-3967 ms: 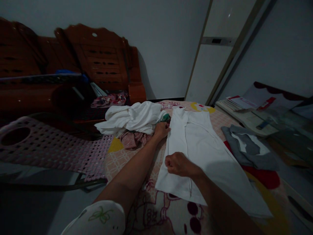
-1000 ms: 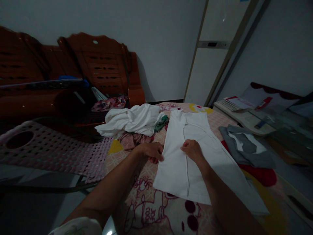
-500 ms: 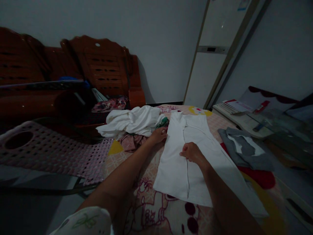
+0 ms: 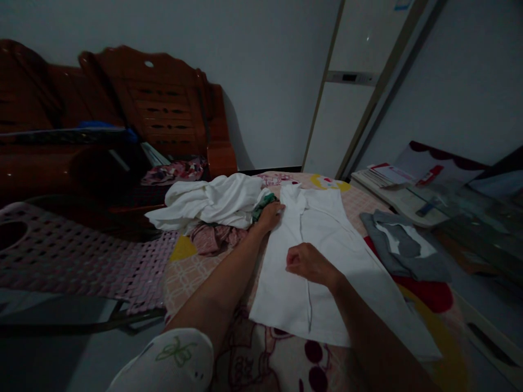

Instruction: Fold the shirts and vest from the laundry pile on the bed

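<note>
A white garment (image 4: 327,256) lies spread flat on a patterned pink blanket (image 4: 192,272). My left hand (image 4: 270,214) reaches far forward to the garment's upper left edge, fingers curled onto the cloth near its collar. My right hand (image 4: 305,263) rests on the garment's middle, fingers closed in a pinch on the fabric along a fold line.
A heap of white clothes (image 4: 208,202) with pink and green pieces lies left of the garment. A folded grey garment (image 4: 404,247) sits on the right over a red patch. A woven pink chair (image 4: 73,250) and a wooden bench (image 4: 122,114) stand left. Papers (image 4: 392,179) lie far right.
My left hand has slid further up the garment's left edge toward the collar. My right hand has drawn back toward me along the fold. The view shifted slightly.
</note>
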{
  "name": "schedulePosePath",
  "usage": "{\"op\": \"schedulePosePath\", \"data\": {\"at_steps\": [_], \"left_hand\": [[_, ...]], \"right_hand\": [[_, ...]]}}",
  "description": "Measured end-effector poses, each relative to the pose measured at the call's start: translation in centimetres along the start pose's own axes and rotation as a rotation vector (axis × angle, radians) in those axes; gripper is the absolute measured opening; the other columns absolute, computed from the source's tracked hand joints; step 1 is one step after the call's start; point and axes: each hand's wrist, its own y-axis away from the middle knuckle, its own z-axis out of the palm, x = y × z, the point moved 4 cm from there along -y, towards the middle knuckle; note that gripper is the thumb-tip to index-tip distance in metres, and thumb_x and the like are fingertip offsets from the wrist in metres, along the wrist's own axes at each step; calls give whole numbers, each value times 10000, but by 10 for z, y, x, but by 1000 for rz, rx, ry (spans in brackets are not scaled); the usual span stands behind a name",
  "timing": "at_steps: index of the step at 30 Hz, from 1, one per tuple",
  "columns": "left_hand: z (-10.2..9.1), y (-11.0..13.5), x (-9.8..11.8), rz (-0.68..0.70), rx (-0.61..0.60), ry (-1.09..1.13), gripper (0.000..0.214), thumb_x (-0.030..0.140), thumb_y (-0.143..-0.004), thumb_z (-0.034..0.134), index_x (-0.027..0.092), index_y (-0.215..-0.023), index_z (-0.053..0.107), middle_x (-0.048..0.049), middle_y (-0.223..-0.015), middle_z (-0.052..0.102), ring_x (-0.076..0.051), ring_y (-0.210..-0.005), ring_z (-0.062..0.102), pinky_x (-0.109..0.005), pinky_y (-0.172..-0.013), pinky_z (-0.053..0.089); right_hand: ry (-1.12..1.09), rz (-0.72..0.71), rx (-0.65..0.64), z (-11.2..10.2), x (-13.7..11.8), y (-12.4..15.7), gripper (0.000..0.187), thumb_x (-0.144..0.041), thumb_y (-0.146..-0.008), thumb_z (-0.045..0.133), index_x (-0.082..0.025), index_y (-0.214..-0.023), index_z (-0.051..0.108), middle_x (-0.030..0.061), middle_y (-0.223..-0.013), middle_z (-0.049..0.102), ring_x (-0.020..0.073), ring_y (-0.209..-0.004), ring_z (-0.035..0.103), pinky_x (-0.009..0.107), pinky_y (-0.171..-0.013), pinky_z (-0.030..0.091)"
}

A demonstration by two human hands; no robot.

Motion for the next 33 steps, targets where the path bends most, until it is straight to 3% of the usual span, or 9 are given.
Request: {"op": "schedulePosePath", "data": {"at_steps": [3,6,9,13,22,25,27,30,33], "left_hand": [[3,0,-4,91,-43,-97,457,54,-770,521,133,-1201,652,-120,-1320,614,-219,-1275,523,-357,-1138,345],[5,0,-9,111,-62,-125,455,89,-798,519,112,-1240,623,-142,-1359,585,-228,-1300,504,-362,-1148,334],[6,-2,-10,101,-60,-141,459,91,-803,511,99,-1250,614,-157,-1387,561,-244,-1322,485,-378,-1159,323],[9,-3,-11,99,-48,-170,466,92,-798,515,140,-1252,611,-118,-1380,574,-236,-1324,485,-380,-1163,326],[10,-5,-8,117,-16,-279,399,54,-809,509,120,-1178,644,-150,-1324,603,-267,-1254,545,-424,-1103,406],[10,-1,7,149,36,-295,378,44,-818,479,106,-1145,658,-175,-1344,578,-284,-1278,518,-439,-1107,393],[15,7,22,229,59,-285,366,72,-856,447,128,-1151,657,-153,-1338,585,-257,-1277,518,-416,-1115,384],[37,25,45,374,-85,-303,369,171,-904,461,153,-1242,608,-132,-1335,598,-237,-1258,536,-404,-1093,406],[56,40,55,397,-275,-415,480,273,-930,472,126,-1387,485,-180,-1466,473,-295,-1384,407,-498,-1141,313]], "right_hand": [[-101,-209,-304,25,-26,9,101,-264,-773,704,-173,-734,685,-33,-637,645,98,-589,578,185,-549,367],[93,-347,-463,51,-44,17,262,-408,-735,758,-185,-850,684,-4,-736,689,138,-667,618,211,-594,386],[365,-419,-456,65,-58,23,395,-448,-735,750,-175,-1003,651,65,-851,720,211,-780,655,261,-647,405],[502,-449,-444,70,-70,29,309,-288,-793,641,-119,-1051,627,139,-913,726,251,-798,672,300,-643,417],[122,-454,-515,73,-53,16,236,-311,-759,695,-174,-950,681,20,-846,691,141,-753,614,221,-642,395],[-149,-326,-547,67,-42,10,133,-246,-779,676,-156,-875,658,-24,-720,634,81,-620,570,176,-583,392],[-274,-166,-490,54,-28,5,47,-188,-798,614,-146,-812,630,-43,-624,581,67,-536,542,164,-534,388],[-340,9,-330,25,-5,1,88,-179,-818,542,-149,-759,600,-43,-571,555,74,-468,517,171,-475,377],[-218,92,-113,-11,17,0,127,-212,-843,541,-153,-757,614,-17,-598,591,91,-486,536,194,-502,399]]}}
